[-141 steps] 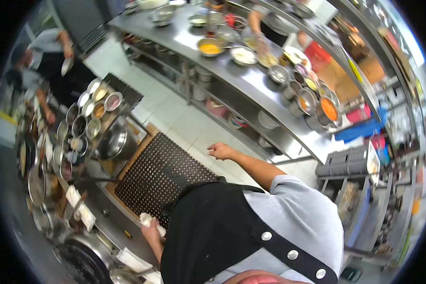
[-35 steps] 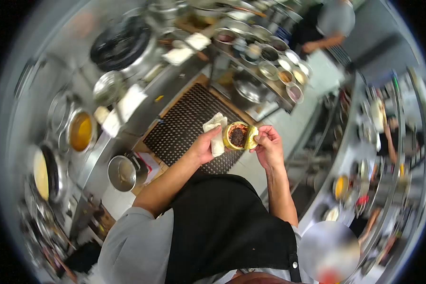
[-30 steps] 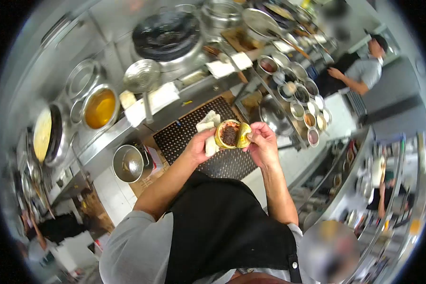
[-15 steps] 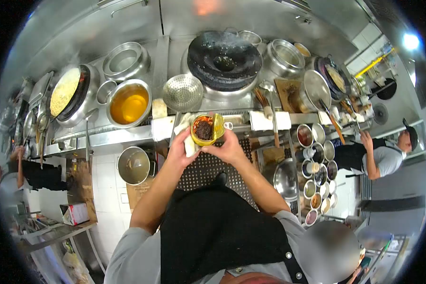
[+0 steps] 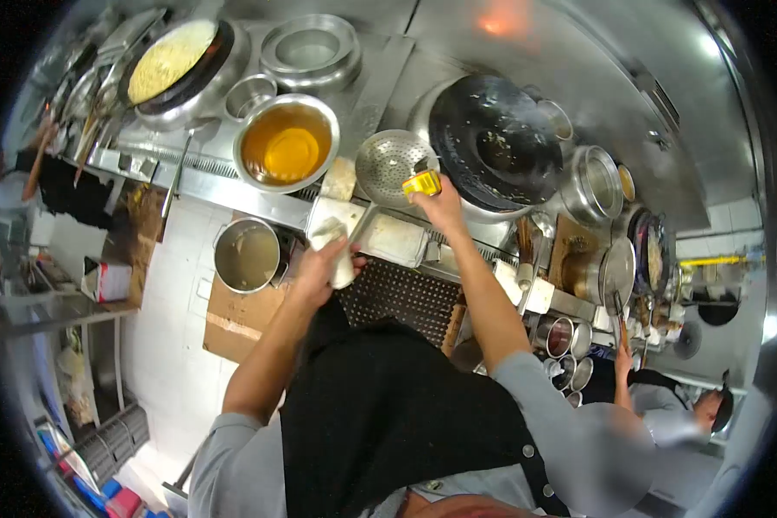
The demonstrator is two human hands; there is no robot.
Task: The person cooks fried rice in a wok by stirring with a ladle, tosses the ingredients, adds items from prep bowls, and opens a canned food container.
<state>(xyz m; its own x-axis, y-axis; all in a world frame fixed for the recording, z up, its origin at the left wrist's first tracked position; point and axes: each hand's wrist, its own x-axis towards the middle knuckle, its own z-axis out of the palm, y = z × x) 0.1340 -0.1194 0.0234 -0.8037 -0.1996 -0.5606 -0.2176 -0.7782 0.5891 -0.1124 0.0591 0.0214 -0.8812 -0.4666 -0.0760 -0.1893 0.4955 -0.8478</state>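
My right hand grips a small yellow can, tipped over a perforated metal ladle, with something dark at the can's mouth. My left hand is wrapped round a folded white cloth, beside the counter's front edge. Just right of the ladle sits a black wok with bits of food and water in it. To the ladle's left stands a metal bowl of amber liquid. A white tray lies just below the ladle.
A pot stands on cardboard near the floor. Noodles fill a wok at the upper left. Stacked metal pots and sauce containers are on the right. A co-worker is at the lower right, another at the far left.
My right hand has taken the can away from my left hand and tipped it over the ladle. The cloth stays in my left hand. The view has turned and moved closer to the stove.
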